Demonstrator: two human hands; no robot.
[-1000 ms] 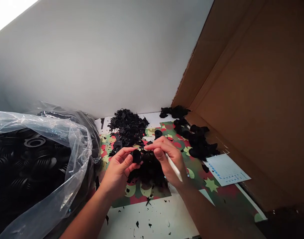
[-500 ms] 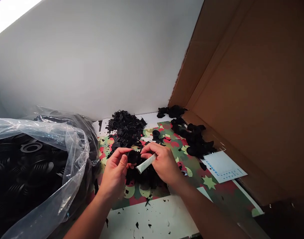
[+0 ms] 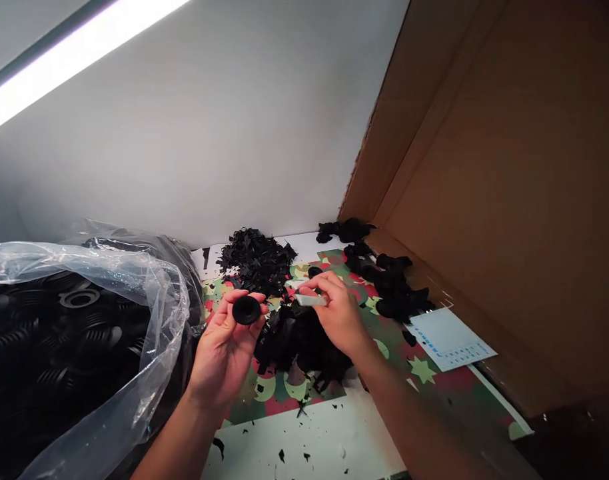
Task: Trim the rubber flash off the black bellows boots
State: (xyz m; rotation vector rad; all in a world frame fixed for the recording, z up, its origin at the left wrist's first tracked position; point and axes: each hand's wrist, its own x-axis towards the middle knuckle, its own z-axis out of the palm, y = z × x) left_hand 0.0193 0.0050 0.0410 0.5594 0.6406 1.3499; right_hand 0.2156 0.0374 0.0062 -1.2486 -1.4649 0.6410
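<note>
My left hand (image 3: pixel 227 333) is closed around a black round rubber part (image 3: pixel 246 309), its hollow cup-like opening turned towards me. To the right, my right hand (image 3: pixel 332 307) grips a pale, flat-handled tool (image 3: pixel 312 301); its working end is hard to make out. The two hands are apart, and the tool is not touching the part. Beneath them a pile of black rubber trimmings (image 3: pixel 304 340) lies on a camouflage-patterned sheet (image 3: pixel 264 405). One more black round part (image 3: pixel 315 272) rests just behind my right hand.
A clear plastic bag (image 3: pixel 167 313) full of black ribbed rubber parts (image 3: pixel 39 333) stands at left. Black shreds (image 3: pixel 257 260) are heaped by the pale wall. Dark clumps (image 3: pixel 394 287) line the cardboard (image 3: pixel 484 187) at right, near a white printed card (image 3: pixel 452 337).
My hands have moved apart. The rubber part has shifted left and now faces me with its opening, while the tool has been drawn away from it and turned. The view has tilted slightly.
</note>
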